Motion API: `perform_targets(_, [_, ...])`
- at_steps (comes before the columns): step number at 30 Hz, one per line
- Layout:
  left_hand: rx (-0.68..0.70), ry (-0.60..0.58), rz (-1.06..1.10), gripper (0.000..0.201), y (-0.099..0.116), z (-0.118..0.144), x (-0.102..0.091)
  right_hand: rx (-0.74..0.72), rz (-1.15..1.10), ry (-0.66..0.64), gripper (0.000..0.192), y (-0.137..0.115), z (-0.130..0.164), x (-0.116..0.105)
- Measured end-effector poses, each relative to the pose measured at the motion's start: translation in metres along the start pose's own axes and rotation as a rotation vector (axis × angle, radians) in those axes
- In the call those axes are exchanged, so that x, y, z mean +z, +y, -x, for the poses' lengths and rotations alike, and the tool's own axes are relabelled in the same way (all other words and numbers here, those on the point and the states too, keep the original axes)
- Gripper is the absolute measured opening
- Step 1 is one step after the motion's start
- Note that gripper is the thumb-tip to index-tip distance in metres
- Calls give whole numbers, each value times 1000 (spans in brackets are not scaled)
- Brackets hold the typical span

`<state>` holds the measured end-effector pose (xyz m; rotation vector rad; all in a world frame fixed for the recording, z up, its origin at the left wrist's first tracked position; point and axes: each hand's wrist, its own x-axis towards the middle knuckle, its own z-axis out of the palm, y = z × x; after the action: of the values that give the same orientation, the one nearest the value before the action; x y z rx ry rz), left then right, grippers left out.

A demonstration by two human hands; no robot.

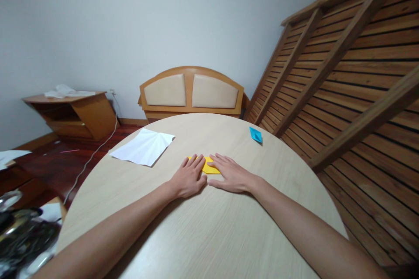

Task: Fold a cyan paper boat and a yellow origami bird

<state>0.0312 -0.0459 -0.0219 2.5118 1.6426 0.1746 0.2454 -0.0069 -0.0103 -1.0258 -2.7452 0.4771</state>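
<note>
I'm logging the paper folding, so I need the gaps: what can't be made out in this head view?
- Yellow paper: mostly covered by the left hand and right hand; its folds are hidden.
- Blue folded paper: too small to tell its shape.
- Dark clutter: cut off by the left edge, blurred.
- White sheet: creases faint.

Round table [203,235] occupies the foreground; left hand [189,178] and right hand [231,175] lie flat on it, side by side near its centre; folded paper [209,165] lies under the fingertips of both, partly covered. Creased sheet [143,147] lies on the table, left of and beyond the hands; small folded piece [255,134] lies right of and beyond them, well apart. Headboard [191,92] stands behind the table against the wall; low cabinet [73,113] stands far left; slatted frame [343,74] leans at right.
</note>
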Motion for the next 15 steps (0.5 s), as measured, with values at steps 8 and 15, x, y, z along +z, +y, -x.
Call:
perform_targets(8, [-37, 36, 66, 55, -3, -3, 0, -12, -11, 1, 83, 3, -1, 1])
perform_targets(15, [-39, 178, 161, 47, -11, -8, 2, -65, -17, -30, 76, 3, 1, -4])
